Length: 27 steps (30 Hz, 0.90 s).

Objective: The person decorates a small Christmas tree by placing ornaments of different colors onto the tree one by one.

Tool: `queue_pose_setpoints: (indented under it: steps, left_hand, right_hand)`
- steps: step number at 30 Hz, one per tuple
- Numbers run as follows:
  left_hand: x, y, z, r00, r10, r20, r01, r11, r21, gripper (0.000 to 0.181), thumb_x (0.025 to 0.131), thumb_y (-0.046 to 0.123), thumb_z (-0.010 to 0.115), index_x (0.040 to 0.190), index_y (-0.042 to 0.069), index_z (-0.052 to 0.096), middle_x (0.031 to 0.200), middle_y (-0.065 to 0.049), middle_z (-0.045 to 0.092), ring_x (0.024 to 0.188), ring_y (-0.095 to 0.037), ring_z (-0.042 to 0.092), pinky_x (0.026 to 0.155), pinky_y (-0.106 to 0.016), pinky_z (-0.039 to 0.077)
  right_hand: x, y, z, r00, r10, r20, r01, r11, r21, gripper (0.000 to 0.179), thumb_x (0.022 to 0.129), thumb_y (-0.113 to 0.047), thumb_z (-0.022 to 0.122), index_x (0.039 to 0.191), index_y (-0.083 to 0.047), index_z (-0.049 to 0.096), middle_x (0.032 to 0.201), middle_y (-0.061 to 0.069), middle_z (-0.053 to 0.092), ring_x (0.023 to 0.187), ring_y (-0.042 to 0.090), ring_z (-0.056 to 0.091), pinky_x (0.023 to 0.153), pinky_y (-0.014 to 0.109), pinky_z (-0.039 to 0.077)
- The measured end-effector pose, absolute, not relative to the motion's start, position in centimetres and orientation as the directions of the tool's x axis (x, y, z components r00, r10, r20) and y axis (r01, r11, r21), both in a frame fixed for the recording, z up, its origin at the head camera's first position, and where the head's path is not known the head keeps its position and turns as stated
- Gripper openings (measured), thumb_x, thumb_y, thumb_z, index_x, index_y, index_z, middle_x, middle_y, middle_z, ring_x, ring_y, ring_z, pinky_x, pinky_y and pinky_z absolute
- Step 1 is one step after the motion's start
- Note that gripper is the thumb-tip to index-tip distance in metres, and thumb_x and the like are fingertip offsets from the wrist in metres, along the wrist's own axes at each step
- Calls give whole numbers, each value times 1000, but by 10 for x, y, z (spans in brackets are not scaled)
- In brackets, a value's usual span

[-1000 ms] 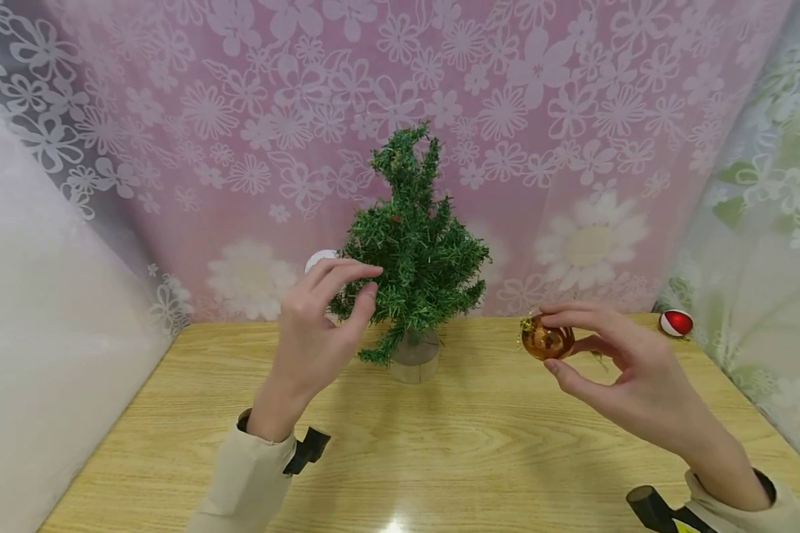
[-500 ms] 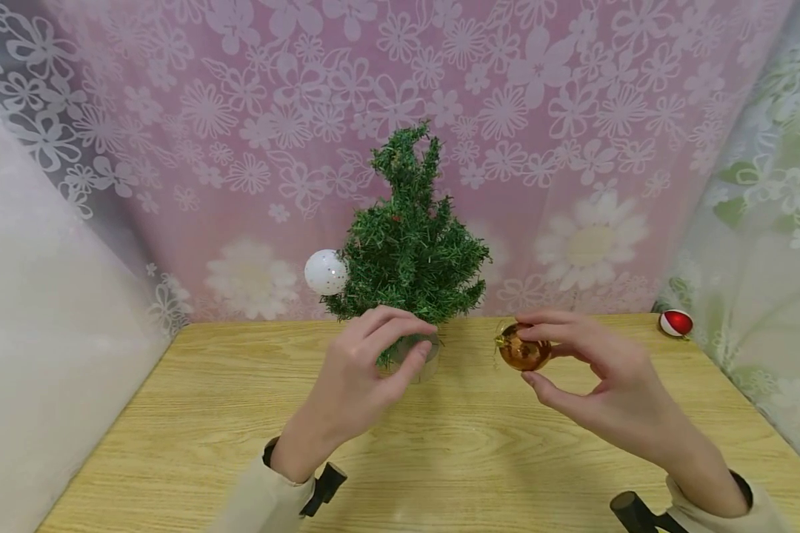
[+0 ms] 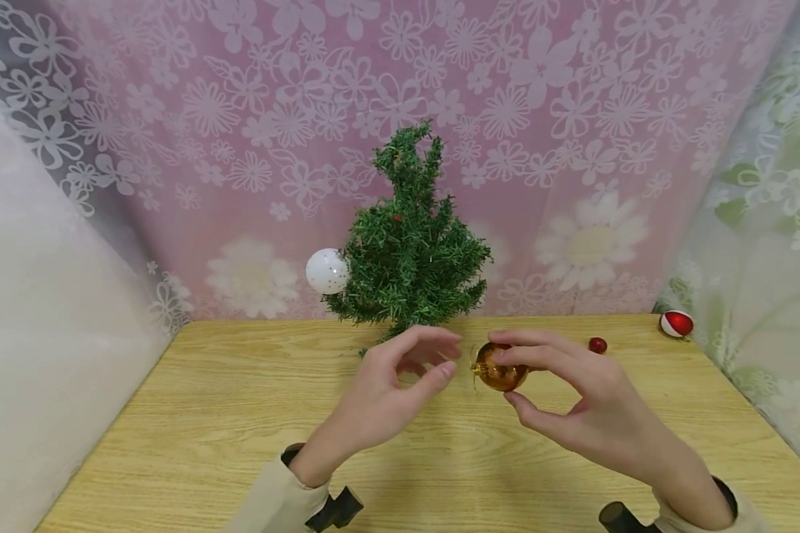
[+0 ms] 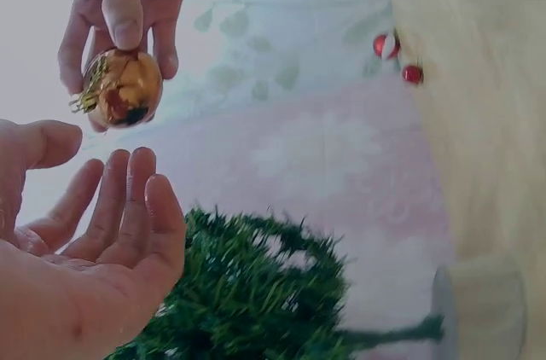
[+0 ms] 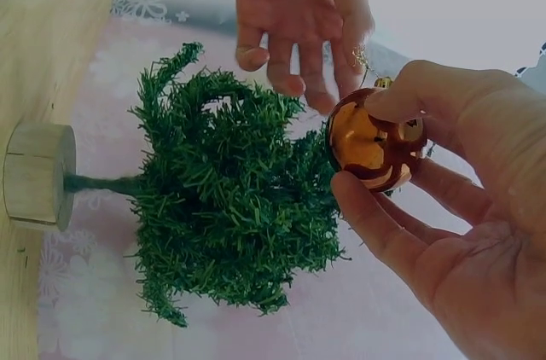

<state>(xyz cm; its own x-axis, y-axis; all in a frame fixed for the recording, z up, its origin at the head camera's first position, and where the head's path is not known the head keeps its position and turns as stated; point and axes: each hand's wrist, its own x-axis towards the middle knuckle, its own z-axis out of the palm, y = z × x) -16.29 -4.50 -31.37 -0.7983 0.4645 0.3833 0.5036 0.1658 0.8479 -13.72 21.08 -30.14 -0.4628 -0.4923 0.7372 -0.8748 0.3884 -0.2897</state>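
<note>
Between thumb and fingers my right hand holds a shiny gold Christmas ball, its cap and thin gold loop pointing left. Just left of that loop is my left hand, thumb and fingers apart with nothing between them. In the left wrist view its palm faces up below the gold ball. Behind both hands stands a small green Christmas tree; its round wooden base shows in the right wrist view. A white speckled ball is at the tree's left side.
On the table, to the right, lie a small red ball and a red and white ball near the back corner. A pink flowered curtain hangs behind the tree.
My left hand has moved right and down from the tree's left side, uncovering the white ball. My right hand has carried the gold ball left toward it, and the small red ball now shows.
</note>
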Motion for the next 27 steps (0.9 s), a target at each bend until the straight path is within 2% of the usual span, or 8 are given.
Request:
queue_pose_setpoints:
  steps: [4,10,12,18,22,27]
  left_hand:
    - [-165,-43,-317,-810,500,306,392,76,917,30,103,20,61,133,18,64,126,-6,70,105,-16,69,89,-33,58]
    - [-166,-41,-320,-825,509,248,273,-26,962,30,104,15,59,133,11,64,124,-16,68,109,-34,70,85,-32,57]
    - [-167,-41,-321,-826,510,241,256,-43,966,30,103,15,60,133,10,64,123,-18,68,107,-31,71,83,-28,56]
    - [-168,-40,-323,-829,513,222,220,-65,973,30,102,16,63,130,9,65,117,-16,70,96,-9,70,82,-27,56]
    - [-168,-40,-325,-831,502,238,242,-59,968,28,100,14,65,127,6,67,114,-15,71,96,-12,70,86,-29,58]
    - [-165,-42,-325,-827,455,330,405,77,911,24,101,18,65,124,14,71,108,-8,72,93,-11,68,82,-30,57]
  right_hand:
    - [-137,208,-302,-431,-508,746,-892,366,-266,38,102,-34,59,128,-8,69,136,9,66,111,3,67,88,9,51]
    - [-135,205,-303,-438,-521,733,-888,380,-261,36,102,-34,59,127,-10,69,134,7,67,111,2,67,90,10,51]
    - [-135,205,-303,-442,-521,730,-885,387,-260,36,102,-34,59,127,-11,69,134,6,67,110,2,66,90,10,50]
    - [-135,205,-304,-436,-520,734,-886,391,-250,36,102,-34,58,127,-10,69,134,6,67,112,2,66,93,10,50]
    - [-135,206,-305,-447,-514,732,-881,396,-259,36,102,-35,58,127,-11,69,133,6,67,111,2,66,92,9,49]
    - [-134,207,-307,-484,-495,721,-856,439,-273,34,102,-38,57,124,-15,70,130,4,66,110,6,65,92,9,49]
